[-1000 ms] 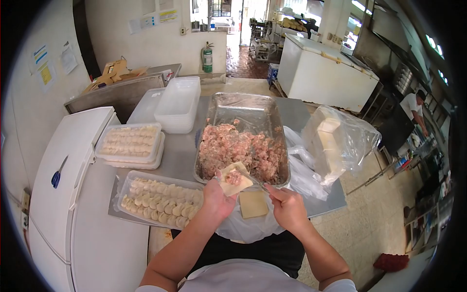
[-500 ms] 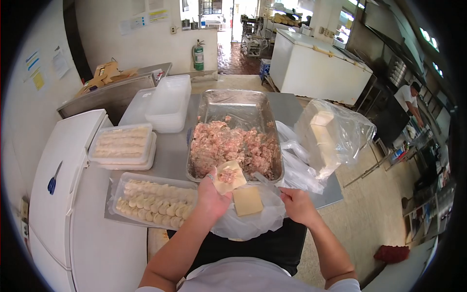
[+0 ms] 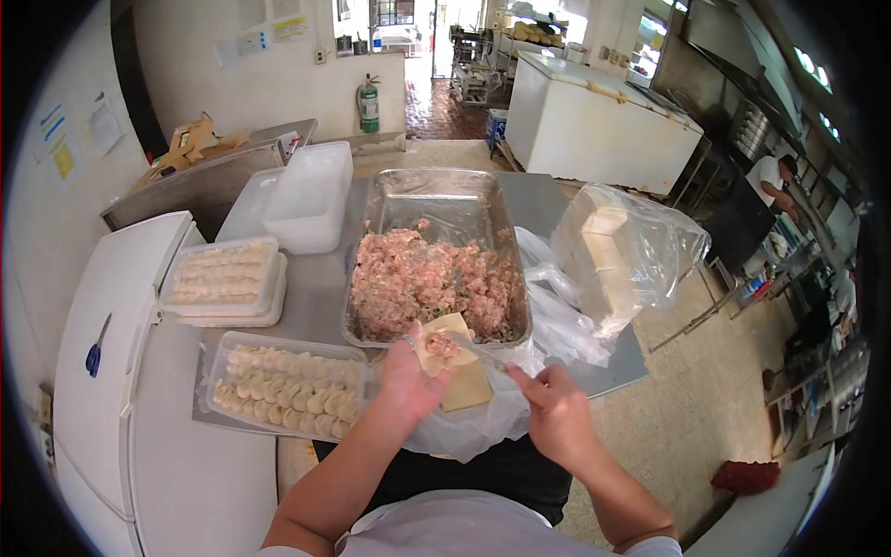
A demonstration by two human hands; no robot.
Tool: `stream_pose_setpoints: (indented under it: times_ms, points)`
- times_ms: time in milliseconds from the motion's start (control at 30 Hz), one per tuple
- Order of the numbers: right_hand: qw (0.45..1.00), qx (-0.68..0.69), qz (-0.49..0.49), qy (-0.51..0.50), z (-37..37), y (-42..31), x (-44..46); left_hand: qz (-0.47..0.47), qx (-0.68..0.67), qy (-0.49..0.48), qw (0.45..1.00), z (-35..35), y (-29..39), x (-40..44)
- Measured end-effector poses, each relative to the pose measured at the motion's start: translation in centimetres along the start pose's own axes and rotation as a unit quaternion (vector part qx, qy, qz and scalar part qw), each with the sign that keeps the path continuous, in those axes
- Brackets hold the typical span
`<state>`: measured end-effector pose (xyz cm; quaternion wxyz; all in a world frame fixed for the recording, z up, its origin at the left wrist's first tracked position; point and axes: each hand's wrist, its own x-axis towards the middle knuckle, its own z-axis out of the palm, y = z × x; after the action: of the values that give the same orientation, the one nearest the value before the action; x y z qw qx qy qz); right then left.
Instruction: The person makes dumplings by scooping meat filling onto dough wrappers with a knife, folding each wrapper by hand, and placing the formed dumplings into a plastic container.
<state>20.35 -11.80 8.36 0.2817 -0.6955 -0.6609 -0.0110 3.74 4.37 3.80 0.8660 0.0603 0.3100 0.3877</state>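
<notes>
My left hand (image 3: 411, 382) holds up a square dough wrapper (image 3: 455, 325) with a small lump of ground meat on it. Gripped in my right hand (image 3: 562, 418) is a flat-bladed spreader (image 3: 484, 356), its blade reaching to the wrapper beside the meat; the tip is hard to make out. Just below, a stack of square wrappers (image 3: 467, 390) lies on a translucent plastic bag (image 3: 483, 429), partly covered by my left hand. Beyond my hands, a metal pan (image 3: 436, 183) contains a large mass of ground meat (image 3: 418, 278).
Left of my arm stands a plastic container (image 3: 215, 381) of folded dumplings. Behind it are lidded full containers (image 3: 223, 278) and stacked tubs (image 3: 311, 204). Bagged wrapper blocks (image 3: 608, 251) sit at the right table edge. A person (image 3: 772, 186) works far right.
My right hand has moved left and brought the spreader's blade from beside the pan to the filled wrapper. The wrapper in my left hand now curls more at its edges.
</notes>
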Motion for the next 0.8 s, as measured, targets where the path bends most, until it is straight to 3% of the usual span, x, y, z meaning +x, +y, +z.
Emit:
stream_pose_setpoints:
  times_ms: [67, 267, 367, 433, 467, 533, 633, 733, 800]
  points:
    - [0.998, -0.059, -0.029, -0.008, 1.5, -0.6, 0.1, 0.0, -0.003, -0.009, 1.0, 0.3, 0.2, -0.5]
    - [0.997, -0.045, -0.039, -0.043, 3.3, -0.6, 0.5, 0.018, 0.05, -0.021, 0.998, 0.2, 1.1, -1.3]
    - [0.966, 0.231, 0.046, -0.104, 5.2, 1.4, 0.3, -0.008, 0.106, -0.118, 0.987, -0.5, 3.1, -1.9]
    - [0.889, 0.386, 0.182, -0.166, 4.7, 1.1, 0.8, -0.028, 0.145, -0.195, 0.97, -1.6, 5.3, -2.3]
    - [0.832, 0.457, 0.248, -0.193, 4.6, 1.0, 1.0, -0.009, 0.259, -0.16, 0.953, -1.7, 6.0, -2.8]
    - [0.865, 0.441, 0.172, -0.165, 4.9, 1.3, 1.0, 0.024, 0.475, -0.082, 0.876, -0.9, 7.1, -4.6]
    - [0.931, 0.324, 0.069, -0.155, 3.7, 0.2, 1.5, 0.005, 0.626, -0.112, 0.771, -0.7, 7.2, -4.3]
    - [0.977, 0.162, -0.009, -0.14, 1.7, -1.7, 2.2, 0.073, 0.685, -0.089, 0.719, 0.2, 7.0, -5.3]
    - [0.986, 0.088, -0.054, -0.127, 0.4, -2.3, 2.5, 0.164, 0.697, -0.154, 0.681, -0.9, 6.9, -4.9]
